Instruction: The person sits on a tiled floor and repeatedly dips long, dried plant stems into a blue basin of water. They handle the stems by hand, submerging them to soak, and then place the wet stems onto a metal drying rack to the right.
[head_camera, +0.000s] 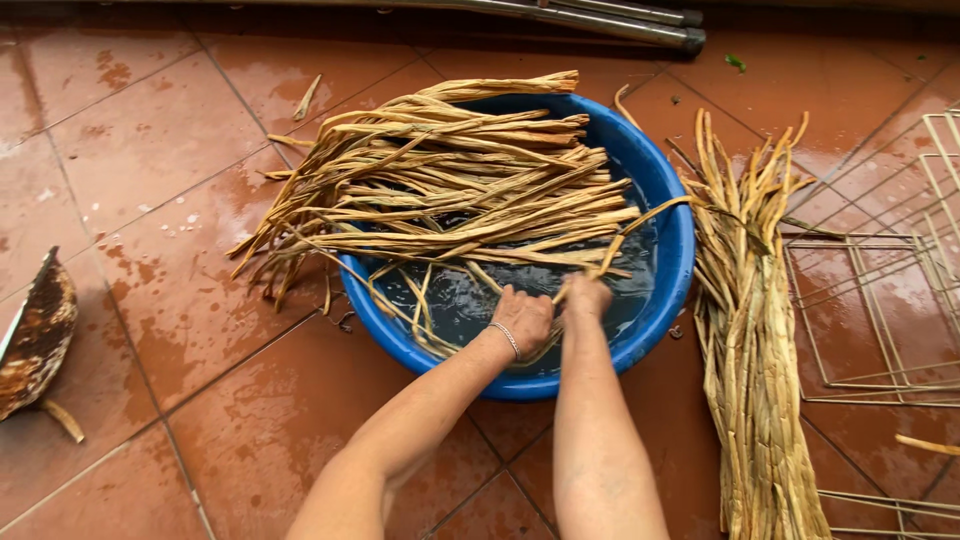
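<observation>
Both hands, left hand (522, 318) and right hand (586, 297), are clenched around wet reed strips (470, 190) at 6 o'clock in the blue basin (668, 290), so I'd press them fully under, gently, no snapping.

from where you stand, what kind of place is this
Likely an outdoor patio or yard used for handcraft: a wet terracotta tile floor, a blue basin of water soaking dried reed strips, another reed bundle and wire frames beside it.
</observation>
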